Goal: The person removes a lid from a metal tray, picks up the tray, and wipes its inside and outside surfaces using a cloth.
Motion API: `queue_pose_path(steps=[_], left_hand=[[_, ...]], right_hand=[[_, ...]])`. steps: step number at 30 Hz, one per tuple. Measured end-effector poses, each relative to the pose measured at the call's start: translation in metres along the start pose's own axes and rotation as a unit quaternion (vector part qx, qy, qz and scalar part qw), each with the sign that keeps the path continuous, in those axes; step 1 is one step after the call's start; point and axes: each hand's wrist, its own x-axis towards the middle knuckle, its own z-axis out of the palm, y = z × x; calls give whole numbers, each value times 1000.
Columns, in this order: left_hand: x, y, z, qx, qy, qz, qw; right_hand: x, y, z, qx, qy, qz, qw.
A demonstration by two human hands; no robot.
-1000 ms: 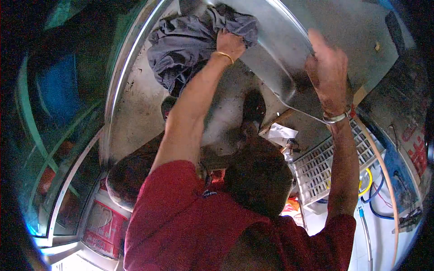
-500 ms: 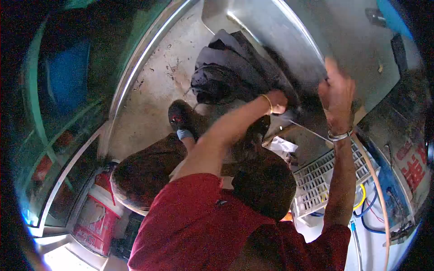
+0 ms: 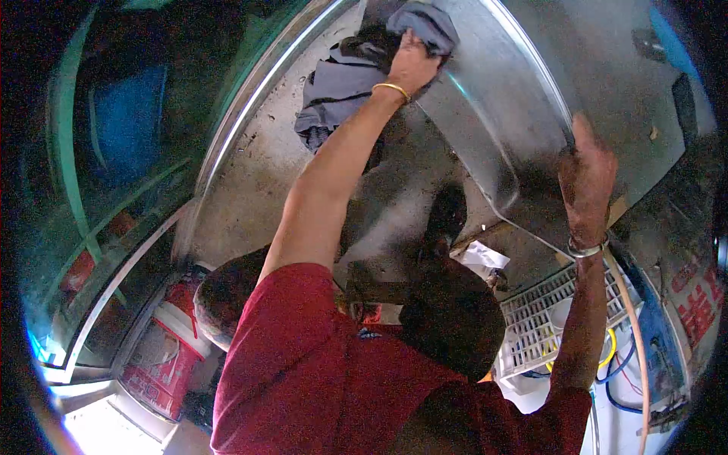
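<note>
A bunched dark grey cloth (image 3: 337, 91) hangs down from my left hand (image 3: 415, 64), whose fingers are closed on it against the upper part of a shiny metal panel (image 3: 485, 83). A yellow bangle circles my left wrist. At the panel's right edge, my right hand (image 3: 589, 171) grips the raised metal rim, with a silver bangle at the wrist. The underside of the right fingers is hidden behind the hand.
A white plastic crate (image 3: 531, 311) stands at the lower right beside yellow and blue hoses and a pale pole (image 3: 633, 326). A red and white bucket (image 3: 163, 364) is at the lower left. White paper (image 3: 484, 255) lies near a dark shoe (image 3: 447, 208).
My left hand has swept up and left from low beside the panel, carrying part of the cloth with it. My right hand stays on the rim, slightly lower in view.
</note>
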Motion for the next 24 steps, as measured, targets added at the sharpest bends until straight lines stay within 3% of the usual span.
queue_pose_path(steps=[1, 2, 4, 9, 11, 12, 14, 15, 16, 18, 19, 20, 22, 24], left_hand=[[4, -15, 29, 123, -90, -10, 988], [2, -14, 28, 121, -89, -12, 989], [-7, -13, 24, 265, -55, 27, 962], [-6, -6, 7, 245, -1, 20, 969], [-1, 14, 0, 229, -145, -50, 961], [-4, 20, -6, 234, -140, -51, 961], [-10, 25, -13, 93, -156, -113, 977], [-5, 21, -16, -44, -126, -190, 973], [-5, 20, -18, -43, -126, -192, 972], [-1, 32, -35, -107, 183, -111, 971], [8, 39, -42, -101, 254, -60, 960], [16, 38, -42, -54, 218, -39, 974], [40, 27, -36, 223, 91, 73, 968], [45, 13, -25, 241, 86, 56, 965]], right_hand=[[0, 0, -1, 4, -21, 28, 999], [0, 0, -2, 8, -42, 56, 998], [-2, 2, -1, 19, -26, 51, 998], [-1, 12, 0, 41, -40, 70, 996], [-4, 15, -2, 25, -64, 73, 995], [-2, 14, -2, 28, -58, 69, 996], [1, 12, 0, -4, -53, 51, 997], [0, 14, 3, -2, -50, 49, 998], [-2, 18, 5, 16, -46, 60, 997], [-4, 18, 5, 35, -48, 72, 996], [-1, 13, 3, 24, -37, 59, 997], [0, 11, 1, 14, -25, 45, 999], [-4, 10, 3, 5, -33, 46, 998], [-7, 8, 2, -3, -42, 53, 998]])
